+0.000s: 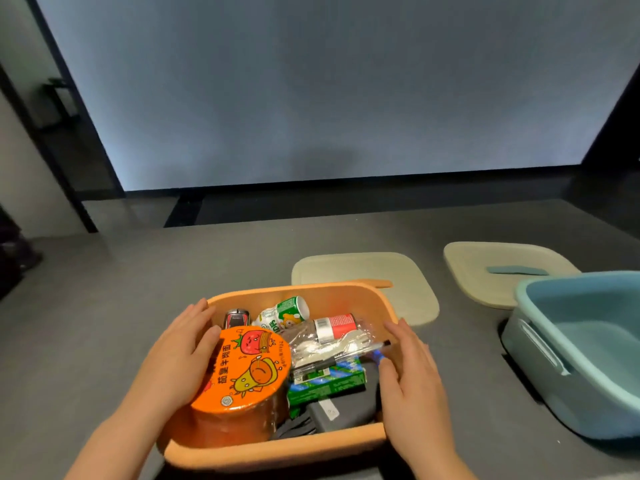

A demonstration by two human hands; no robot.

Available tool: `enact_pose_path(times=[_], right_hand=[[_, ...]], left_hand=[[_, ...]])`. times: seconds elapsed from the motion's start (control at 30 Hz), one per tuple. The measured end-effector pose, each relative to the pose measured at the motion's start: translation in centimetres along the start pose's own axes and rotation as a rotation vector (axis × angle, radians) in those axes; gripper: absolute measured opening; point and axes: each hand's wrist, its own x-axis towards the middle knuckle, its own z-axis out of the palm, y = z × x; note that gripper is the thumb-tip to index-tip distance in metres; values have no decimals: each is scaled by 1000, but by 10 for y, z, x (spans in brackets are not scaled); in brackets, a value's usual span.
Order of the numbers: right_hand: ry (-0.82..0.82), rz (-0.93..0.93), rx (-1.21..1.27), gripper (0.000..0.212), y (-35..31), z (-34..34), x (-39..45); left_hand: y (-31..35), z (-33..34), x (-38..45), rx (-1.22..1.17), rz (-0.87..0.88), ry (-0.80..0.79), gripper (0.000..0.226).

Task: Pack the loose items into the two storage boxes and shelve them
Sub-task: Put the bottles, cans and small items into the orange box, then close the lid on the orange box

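An orange storage box (277,452) stands on the grey table in front of me. It holds an orange instant noodle cup (242,372), a small green drink bottle (285,311), a red toy car (236,318), a clear bag with plastic cutlery (329,344), a green carton (327,384) and a dark grey case (343,408). My left hand (180,351) rests with straight fingers on the box's left rim, against the noodle cup. My right hand (412,379) lies flat along the right rim. An empty blue storage box (540,386) stands to the right.
Two pale lids lie behind the boxes: one with an orange tab (398,292) and one with a blue handle strip (485,265). The grey table (138,271) stretches left and back to a dark wall and a large pale screen.
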Motion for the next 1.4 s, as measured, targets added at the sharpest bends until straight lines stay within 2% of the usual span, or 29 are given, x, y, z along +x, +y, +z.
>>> enact_pose_path(times=[0.23, 0.5, 0.7, 0.9, 1.03, 1.1, 1.2, 1.33, 1.4], right_hand=[[-13, -33, 35, 44, -36, 62, 6], [-20, -122, 71, 41, -82, 122, 25], [-18, -123, 58, 37, -106, 158, 41], [-78, -130, 24, 39, -116, 170, 46], [-192, -170, 212, 37, -99, 154, 45], [-126, -226, 224, 34, -78, 136, 53], [-34, -251, 18, 31, -32, 105, 90], [-192, -82, -403, 35, 21, 78, 163], [-256, -86, -567, 38, 39, 78, 189]], left_hand=[[-39, -27, -12, 27, -170, 135, 43], [-39, -27, -10, 165, -73, 303, 31], [-35, -11, 1, 262, 8, 344, 26], [-49, -24, 18, 305, -32, 366, 26], [-45, -19, 13, 240, -14, 379, 23], [-31, -9, 9, 178, 27, 357, 25], [-4, 9, 4, 128, 100, 302, 27], [11, 19, 12, 181, 82, 251, 25], [11, 22, 20, 205, 57, 230, 27]])
